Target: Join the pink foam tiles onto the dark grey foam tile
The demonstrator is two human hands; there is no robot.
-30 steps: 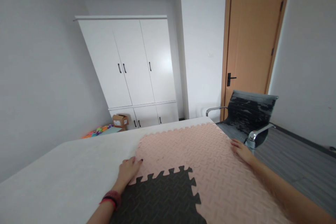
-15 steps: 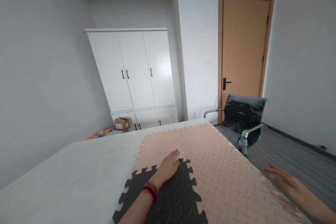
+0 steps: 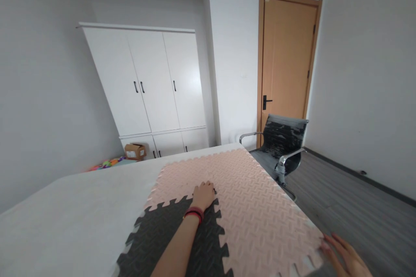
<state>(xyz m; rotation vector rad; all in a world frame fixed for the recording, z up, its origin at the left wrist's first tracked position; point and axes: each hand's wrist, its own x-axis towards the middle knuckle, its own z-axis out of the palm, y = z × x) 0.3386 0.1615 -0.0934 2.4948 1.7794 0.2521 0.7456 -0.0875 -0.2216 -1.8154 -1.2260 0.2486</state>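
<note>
My left hand (image 3: 204, 194) lies palm down over the far right corner of a black foam mat tile (image 3: 156, 233) with jigsaw edges. Its fingers reach onto the pink foam mat (image 3: 253, 190), and the hand partly hides where the two meet. A red and dark bracelet circles that wrist. At the near right corner of the pink mat is my right hand (image 3: 347, 255), fingers apart, with the fingertips at the mat's edge. Whether the thumb is under the edge cannot be seen.
Both mats lie on a white table (image 3: 81, 207). A black chair (image 3: 284, 138) with metal armrests stands beyond its right edge. Behind are a white cabinet (image 3: 146, 78), a cardboard box (image 3: 135, 151), colourful items (image 3: 110, 162) and a wooden door (image 3: 289, 60).
My right hand has come from beyond the table's side to the pink mat's near corner. The left hand's fingers have drawn in over the black tile's corner. The view has turned slightly right.
</note>
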